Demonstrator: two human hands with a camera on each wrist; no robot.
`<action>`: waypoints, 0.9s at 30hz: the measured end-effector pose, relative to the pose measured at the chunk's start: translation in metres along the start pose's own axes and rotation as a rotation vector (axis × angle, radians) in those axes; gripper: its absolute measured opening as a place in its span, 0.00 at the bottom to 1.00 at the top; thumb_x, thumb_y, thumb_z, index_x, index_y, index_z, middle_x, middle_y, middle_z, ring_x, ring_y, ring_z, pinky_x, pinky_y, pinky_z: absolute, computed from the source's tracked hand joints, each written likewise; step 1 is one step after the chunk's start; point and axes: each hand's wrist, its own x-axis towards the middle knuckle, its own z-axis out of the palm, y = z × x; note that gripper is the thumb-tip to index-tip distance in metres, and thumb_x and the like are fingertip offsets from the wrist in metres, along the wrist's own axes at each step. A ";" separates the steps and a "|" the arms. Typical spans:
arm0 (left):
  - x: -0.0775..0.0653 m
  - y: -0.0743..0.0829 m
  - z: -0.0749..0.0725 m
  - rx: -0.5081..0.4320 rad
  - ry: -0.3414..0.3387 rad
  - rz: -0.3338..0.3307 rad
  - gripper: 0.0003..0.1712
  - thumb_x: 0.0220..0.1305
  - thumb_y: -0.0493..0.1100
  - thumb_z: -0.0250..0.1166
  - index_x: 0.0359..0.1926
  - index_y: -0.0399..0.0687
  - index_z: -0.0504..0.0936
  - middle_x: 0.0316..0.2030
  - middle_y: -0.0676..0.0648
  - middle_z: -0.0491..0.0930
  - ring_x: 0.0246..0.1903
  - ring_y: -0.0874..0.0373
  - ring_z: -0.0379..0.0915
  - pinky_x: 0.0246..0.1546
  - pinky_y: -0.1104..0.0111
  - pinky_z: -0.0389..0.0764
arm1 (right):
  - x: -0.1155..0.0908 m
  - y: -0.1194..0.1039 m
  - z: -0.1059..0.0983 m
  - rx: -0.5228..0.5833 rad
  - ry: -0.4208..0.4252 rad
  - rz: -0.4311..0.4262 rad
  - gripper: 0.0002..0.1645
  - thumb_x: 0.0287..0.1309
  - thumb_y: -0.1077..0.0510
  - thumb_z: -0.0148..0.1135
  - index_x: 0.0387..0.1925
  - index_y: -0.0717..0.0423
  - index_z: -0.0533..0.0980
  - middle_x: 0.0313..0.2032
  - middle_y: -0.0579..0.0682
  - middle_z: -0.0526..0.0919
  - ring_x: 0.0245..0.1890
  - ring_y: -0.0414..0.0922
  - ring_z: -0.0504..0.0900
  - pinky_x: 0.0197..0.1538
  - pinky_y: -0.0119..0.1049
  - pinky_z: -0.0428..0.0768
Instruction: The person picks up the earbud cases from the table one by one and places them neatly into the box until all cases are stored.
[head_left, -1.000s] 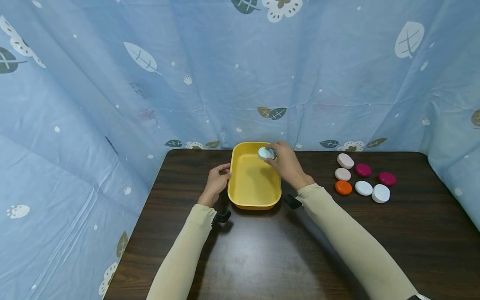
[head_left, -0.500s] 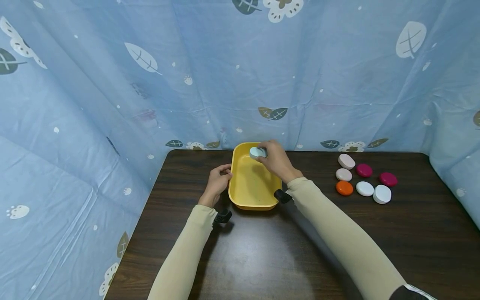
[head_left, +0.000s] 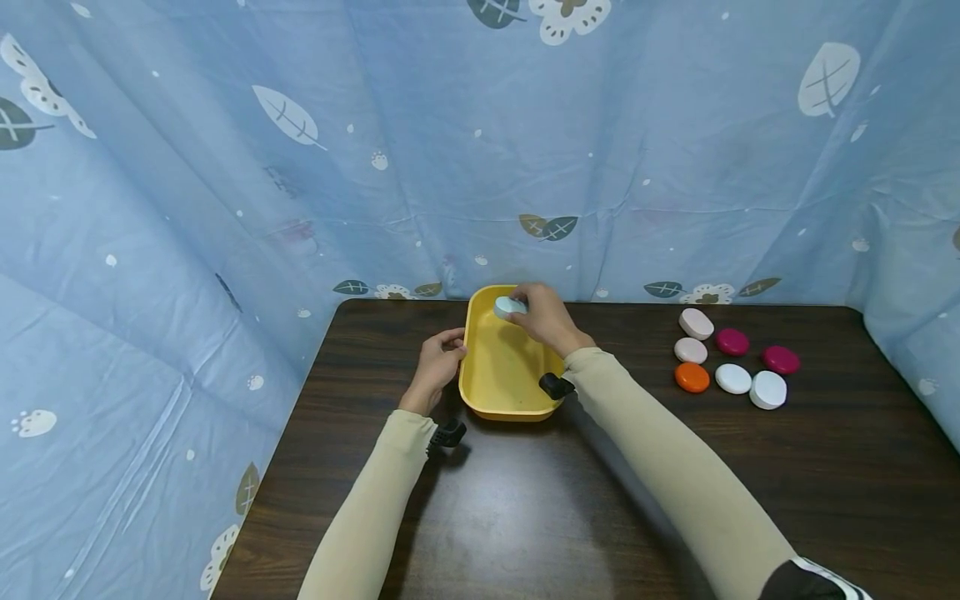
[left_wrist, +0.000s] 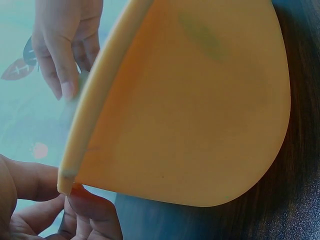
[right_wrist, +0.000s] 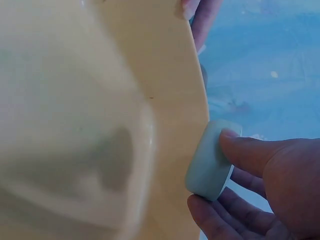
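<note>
A yellow rectangular plastic tub stands on the table, its inside bare apart from shadow. My left hand is at its left side; in the left wrist view the thumb and index finger pinch the rim. Over the tub's far end, my right hand grips a pale blue-green bar of soap. Seen from the right wrist, the thumb lies on one side of the soap and the fingers on the other. The soap is above the tub's floor, near the far wall.
To the right lie several soaps: two pale pink, two magenta, an orange and two white. The dark wooden table ends at a blue patterned curtain behind the tub.
My right hand has carried the pale blue-green soap left and slightly down over the tub's far end. The left hand keeps its place on the rim.
</note>
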 end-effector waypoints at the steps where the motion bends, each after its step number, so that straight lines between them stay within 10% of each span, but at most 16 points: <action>1: 0.000 0.000 0.000 0.001 0.002 0.000 0.24 0.79 0.34 0.57 0.72 0.39 0.76 0.49 0.43 0.75 0.44 0.50 0.73 0.35 0.69 0.76 | 0.001 0.000 0.001 0.002 -0.003 0.005 0.22 0.69 0.59 0.71 0.60 0.67 0.80 0.57 0.63 0.84 0.56 0.57 0.82 0.61 0.50 0.79; 27: 0.001 -0.002 0.002 -0.005 0.027 0.020 0.23 0.77 0.33 0.58 0.70 0.36 0.77 0.49 0.42 0.75 0.47 0.51 0.73 0.38 0.69 0.76 | 0.014 0.010 0.018 0.028 -0.063 0.080 0.22 0.69 0.58 0.71 0.58 0.68 0.82 0.52 0.64 0.86 0.44 0.55 0.86 0.53 0.49 0.83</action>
